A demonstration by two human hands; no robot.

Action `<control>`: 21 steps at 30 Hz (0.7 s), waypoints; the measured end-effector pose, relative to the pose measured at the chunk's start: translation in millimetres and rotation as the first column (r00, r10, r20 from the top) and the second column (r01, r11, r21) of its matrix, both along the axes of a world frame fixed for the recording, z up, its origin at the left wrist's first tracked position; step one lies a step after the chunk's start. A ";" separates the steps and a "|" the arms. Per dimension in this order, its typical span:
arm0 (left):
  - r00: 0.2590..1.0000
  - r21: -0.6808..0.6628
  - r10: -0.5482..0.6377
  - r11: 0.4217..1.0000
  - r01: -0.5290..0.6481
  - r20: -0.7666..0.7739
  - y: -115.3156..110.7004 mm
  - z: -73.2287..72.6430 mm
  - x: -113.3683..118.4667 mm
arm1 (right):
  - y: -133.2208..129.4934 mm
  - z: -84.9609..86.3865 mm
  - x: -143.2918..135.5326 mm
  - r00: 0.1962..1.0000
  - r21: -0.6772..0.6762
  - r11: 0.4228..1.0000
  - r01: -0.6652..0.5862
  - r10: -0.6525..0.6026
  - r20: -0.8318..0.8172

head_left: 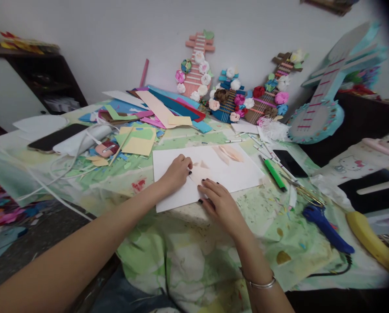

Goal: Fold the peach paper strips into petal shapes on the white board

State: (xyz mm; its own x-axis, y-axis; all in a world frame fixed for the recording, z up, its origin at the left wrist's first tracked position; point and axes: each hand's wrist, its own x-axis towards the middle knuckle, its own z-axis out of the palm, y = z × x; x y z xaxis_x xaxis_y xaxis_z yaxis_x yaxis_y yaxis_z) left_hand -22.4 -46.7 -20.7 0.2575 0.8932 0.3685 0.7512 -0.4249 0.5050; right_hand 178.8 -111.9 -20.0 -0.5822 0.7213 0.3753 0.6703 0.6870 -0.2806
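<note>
A white sheet of paper (168, 198) lies on the table in front of me. A small pale peach paper piece (198, 174) rests on it between my hands. My left hand (177, 172) is closed, its thumb and curled fingers pinching the left edge of that piece. With fingers stretched out, my right hand (217, 199) presses on the near edge of the piece and the sheet. Just beyond my fingers sit small peach scraps (201, 164), and curved peach petal shapes (228, 153) lie toward the sheet's far right.
Paper strips and offcuts (160, 108) pile up at the back left, near a phone (62, 138) and white cable. Flower-decorated paper guitars (194, 74) lean on the wall. At right are a green cutter (274, 174), scissors (307, 193), a blue glue gun (327, 228) and a banana (372, 241).
</note>
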 end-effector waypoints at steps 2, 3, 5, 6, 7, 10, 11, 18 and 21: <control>1.000 0.018 0.011 1.000 -0.010 -0.006 2.3 1.7 -3.5 | 0.0 0.8 0.4 1.000 -0.026 1.000 0.003 -0.004 -0.018; 1.000 0.029 0.006 1.000 -0.006 -0.009 4.1 3.1 -5.8 | 0.0 1.0 0.6 1.000 -0.041 0.999 0.003 -0.004 -0.029; 0.999 0.046 -0.032 0.998 0.033 -0.020 8.3 6.7 -10.9 | 0.2 1.0 1.1 0.998 -0.074 0.997 0.006 -0.011 -0.058; 0.997 0.051 -0.067 0.996 0.069 -0.030 10.4 8.7 -13.6 | 0.5 1.0 1.3 0.997 -0.090 0.996 0.010 -0.017 -0.075; 0.993 0.052 -0.111 0.992 0.113 -0.040 12.3 10.7 -16.2 | 1.1 1.0 1.7 0.995 -0.106 0.994 0.017 -0.027 -0.094; 0.966 0.046 -0.250 0.966 0.253 -0.067 16.3 15.9 -23.7 | 6.7 2.2 4.5 0.990 -0.153 0.987 0.040 -0.060 -0.129; 0.956 0.046 -0.284 0.957 0.288 -0.071 17.1 17.2 -26.2 | 10.3 3.3 6.4 0.989 -0.166 0.985 0.047 -0.069 -0.131; 0.895 0.066 -0.407 0.903 0.424 -0.184 27.1 25.6 -32.7 | 53.7 20.4 28.7 0.996 -0.217 0.975 0.051 -0.064 -0.053; 0.852 0.092 -0.450 0.868 0.488 -0.269 31.9 30.4 -26.7 | 70.7 27.4 33.4 0.999 -0.247 0.968 0.031 -0.041 -0.035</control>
